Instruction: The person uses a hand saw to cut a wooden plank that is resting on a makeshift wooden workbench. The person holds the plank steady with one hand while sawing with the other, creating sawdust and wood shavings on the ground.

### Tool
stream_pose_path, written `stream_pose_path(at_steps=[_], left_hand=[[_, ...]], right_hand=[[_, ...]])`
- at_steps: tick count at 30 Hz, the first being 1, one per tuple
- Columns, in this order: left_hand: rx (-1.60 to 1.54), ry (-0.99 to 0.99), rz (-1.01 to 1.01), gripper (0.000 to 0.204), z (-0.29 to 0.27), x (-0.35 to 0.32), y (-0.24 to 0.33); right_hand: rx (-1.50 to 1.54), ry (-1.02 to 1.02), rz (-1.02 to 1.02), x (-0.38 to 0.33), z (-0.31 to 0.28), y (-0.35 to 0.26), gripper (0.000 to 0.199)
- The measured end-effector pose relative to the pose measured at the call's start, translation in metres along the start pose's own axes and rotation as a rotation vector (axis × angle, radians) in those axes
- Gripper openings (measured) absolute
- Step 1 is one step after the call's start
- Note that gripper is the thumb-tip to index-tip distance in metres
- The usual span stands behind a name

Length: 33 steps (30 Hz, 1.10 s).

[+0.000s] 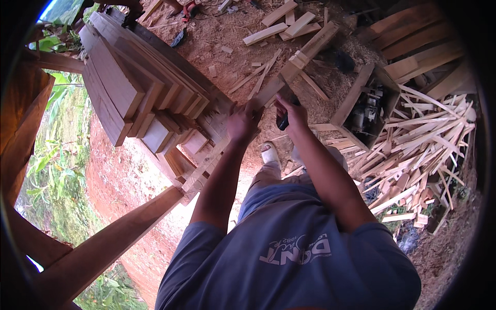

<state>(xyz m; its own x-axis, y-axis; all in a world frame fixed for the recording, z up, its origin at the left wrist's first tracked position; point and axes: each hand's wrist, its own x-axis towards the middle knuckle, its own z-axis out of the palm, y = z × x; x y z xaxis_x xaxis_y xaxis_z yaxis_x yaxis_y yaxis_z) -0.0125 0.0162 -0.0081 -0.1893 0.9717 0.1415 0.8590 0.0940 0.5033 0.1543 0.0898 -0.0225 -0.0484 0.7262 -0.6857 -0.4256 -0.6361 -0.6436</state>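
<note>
My left hand point(242, 123) grips the near end of a long wooden plank point(302, 57) that stretches away up and to the right. My right hand point(292, 114) is closed around a small dark tool point(283, 122), held just beside the same end of the plank. Both forearms reach up from my blue shirt at the bottom of the view. What kind of tool it is stays unclear.
A tall stack of sawn boards point(129, 88) stands at the left. A wooden box with a machine inside point(368, 111) sits at the right, beside a heap of thin offcuts point(423, 150). Loose boards point(281, 26) lie on the sawdust ground. A slanted beam point(103, 248) crosses lower left.
</note>
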Motion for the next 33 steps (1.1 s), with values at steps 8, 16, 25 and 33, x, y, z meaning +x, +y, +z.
stream_pose_path(at_steps=[8,16,25,33], left_hand=[[-0.025,0.096,0.028,0.037,0.008,-0.002,-0.003],[-0.045,0.077,0.025,0.033,0.007,-0.002,-0.003],[-0.309,0.184,0.018,0.086,-0.019,-0.006,-0.009],[-0.099,0.056,0.015,0.059,-0.025,-0.022,-0.032]], right_hand=[[0.099,-0.091,0.050,0.020,0.003,0.012,0.031],[0.047,-0.074,0.051,0.018,0.013,0.007,0.033],[0.030,-0.048,0.003,0.022,0.014,0.013,0.032],[0.001,-0.023,0.032,0.030,0.003,0.014,0.037]])
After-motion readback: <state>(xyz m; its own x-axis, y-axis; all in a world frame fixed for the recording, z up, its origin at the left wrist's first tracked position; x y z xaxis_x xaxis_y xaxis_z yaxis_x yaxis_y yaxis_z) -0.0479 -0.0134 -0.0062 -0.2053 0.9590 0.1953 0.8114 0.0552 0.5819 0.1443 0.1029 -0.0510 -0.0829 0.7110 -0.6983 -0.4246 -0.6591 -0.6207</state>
